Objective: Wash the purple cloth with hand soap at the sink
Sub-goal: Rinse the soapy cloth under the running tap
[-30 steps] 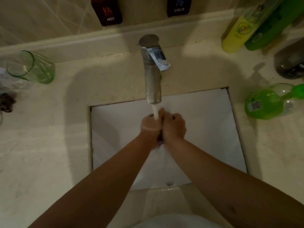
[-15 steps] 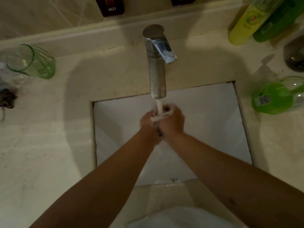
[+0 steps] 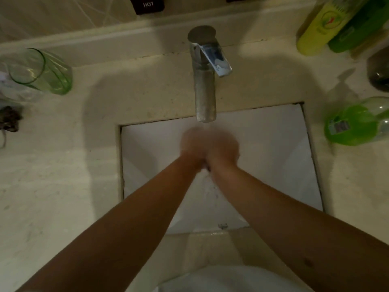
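My left hand [image 3: 192, 144] and my right hand [image 3: 223, 148] are pressed together, fingers closed, right under the spout of the steel faucet [image 3: 205, 91] and over the white sink basin [image 3: 273, 154]. Both hands are blurred by motion. The purple cloth [image 3: 208, 168] is almost wholly hidden inside them; only a dark sliver shows between the heels of the hands. A green hand soap bottle [image 3: 353, 125] lies on its side on the counter to the right of the basin.
A green glass [image 3: 42, 70] stands at the back left of the beige counter, with a dark small item [image 3: 9, 121] near the left edge. A yellow bottle [image 3: 322, 24], a dark green bottle [image 3: 357, 28] and a dark round object [image 3: 379, 72] crowd the back right corner.
The joined hands have shifted slightly towards the faucet and now blur with quick rubbing motion. The water stream, clear before, is hard to make out.
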